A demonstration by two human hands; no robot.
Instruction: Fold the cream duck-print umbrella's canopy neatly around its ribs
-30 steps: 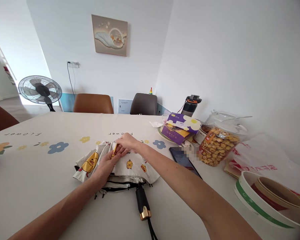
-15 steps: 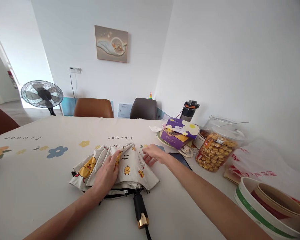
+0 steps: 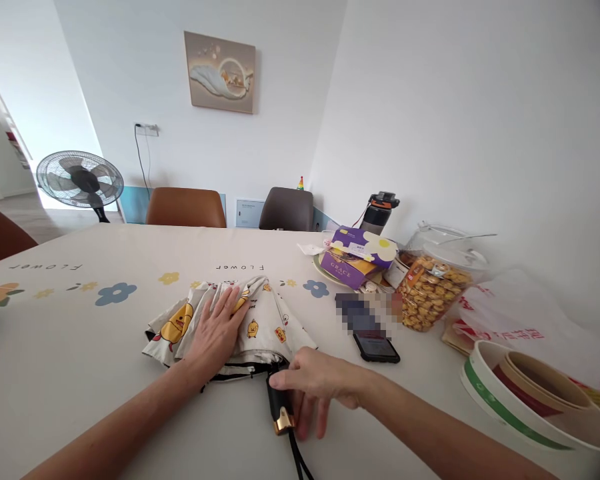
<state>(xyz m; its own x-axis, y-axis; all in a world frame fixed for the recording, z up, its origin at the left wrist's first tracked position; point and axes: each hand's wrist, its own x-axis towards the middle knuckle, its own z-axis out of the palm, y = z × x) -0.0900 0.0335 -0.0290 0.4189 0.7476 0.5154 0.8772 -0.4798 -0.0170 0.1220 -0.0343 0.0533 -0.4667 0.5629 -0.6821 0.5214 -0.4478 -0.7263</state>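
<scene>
A folding umbrella [image 3: 267, 327] with cream fabric and yellow duck prints lies loosely gathered on the table. Its black handle [image 3: 279, 403], with a gold end and a black wrist strap, points toward me. My left hand [image 3: 219, 327] lies flat on the folds with its fingers stretched out. At the handle is my right hand [image 3: 317, 383]: the thumb reaches over the top of the handle, and the other fingers hang spread along its right side, not wrapped round it. Part of the handle is hidden behind the thumb.
A phone [image 3: 376, 347] lies to the right of the umbrella. Beyond it are purple boxes [image 3: 350, 267], a jar of snacks [image 3: 433, 290], a dark bottle [image 3: 379, 213], a plastic bag [image 3: 525, 313] and a white tub with a green band [image 3: 505, 407]. Chairs [image 3: 186, 208] stand behind the table.
My right hand has moved from the umbrella's far right side back to the handle. My left hand has stayed on the fabric, its fingers now flatter. More of the phone shows.
</scene>
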